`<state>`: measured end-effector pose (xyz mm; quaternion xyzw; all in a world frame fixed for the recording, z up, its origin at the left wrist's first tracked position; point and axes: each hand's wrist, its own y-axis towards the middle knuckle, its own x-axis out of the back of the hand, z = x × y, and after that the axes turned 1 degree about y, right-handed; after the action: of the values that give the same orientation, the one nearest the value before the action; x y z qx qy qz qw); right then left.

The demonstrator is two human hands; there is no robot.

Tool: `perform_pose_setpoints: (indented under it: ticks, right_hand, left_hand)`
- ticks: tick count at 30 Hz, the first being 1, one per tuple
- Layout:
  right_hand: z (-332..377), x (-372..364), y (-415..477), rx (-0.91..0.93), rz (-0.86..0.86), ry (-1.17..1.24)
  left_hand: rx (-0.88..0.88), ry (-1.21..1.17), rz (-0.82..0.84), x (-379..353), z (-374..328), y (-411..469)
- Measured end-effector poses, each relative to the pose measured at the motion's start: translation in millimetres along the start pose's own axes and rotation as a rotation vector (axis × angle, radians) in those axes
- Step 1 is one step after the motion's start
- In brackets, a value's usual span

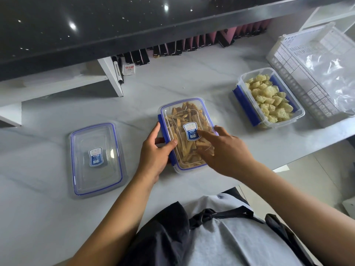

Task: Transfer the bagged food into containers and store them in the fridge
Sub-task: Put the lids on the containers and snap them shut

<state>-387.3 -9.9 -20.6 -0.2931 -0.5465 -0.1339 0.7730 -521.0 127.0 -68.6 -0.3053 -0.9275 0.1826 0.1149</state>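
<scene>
Stick container (189,168) clamped in left fingers (155,129), lid (182,116) pressed by straight right fingers (204,134); puff container (284,122) beyond right fingers unlidded, unstored.

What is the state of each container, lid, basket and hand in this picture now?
Middle container: full of brown strips, lid on.
Right container: full of pale chunks, no lid.
Spare lid: flat on counter, left.
Basket: holds crumpled clear plastic.
Left hand: grips middle container's left side.
Right hand: fingers straight, touching its lid.
</scene>
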Motion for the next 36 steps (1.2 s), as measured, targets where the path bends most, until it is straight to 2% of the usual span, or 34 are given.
perform_pose_setpoints:
  ticks: [2,4,7,8,10,14,18,22,28,36]
  right_hand:
    - [-16.7,6.1,8.1,-0.087,-0.044,0.297]
    - [-35.0,12.5,20.2,-0.256,-0.034,0.639]
    - [-53.4,14.8,34.4,-0.482,0.292,1.235]
    - [-56.6,14.4,36.4,-0.522,0.361,1.342]
    - [-59.2,14.1,38.1,-0.549,0.349,1.254]
    - [-47.6,17.2,38.6,-0.415,0.102,0.811]
    - [-36.8,13.1,31.2,-0.404,0.043,0.808]
    - [-29.4,10.9,27.9,-0.363,-0.081,0.624]
    - [-32.7,10.7,30.9,-0.378,-0.069,0.698]
    - [-16.6,17.3,52.5,-0.374,-0.119,0.747]
  left_hand:
    - [0.008,-0.016,0.006,0.0,0.8,1.4]
    - [0.02,-0.034,0.013,-0.2,1.6,1.7]
    - [0.031,-0.053,0.022,0.8,2.5,1.3]
    - [0.03,-0.058,0.026,1.4,2.7,2.1]
    - [0.019,-0.054,0.037,2.2,2.4,3.2]
    - [0.012,-0.042,0.057,2.3,-0.3,2.0]
    - [0.006,-0.024,0.055,3.6,2.0,3.5]
    - [0.003,0.012,0.048,2.9,3.2,3.8]
    - [-0.003,0.069,0.031,2.9,4.4,7.8]
    - [0.014,-0.002,0.016,10.6,-3.7,33.1]
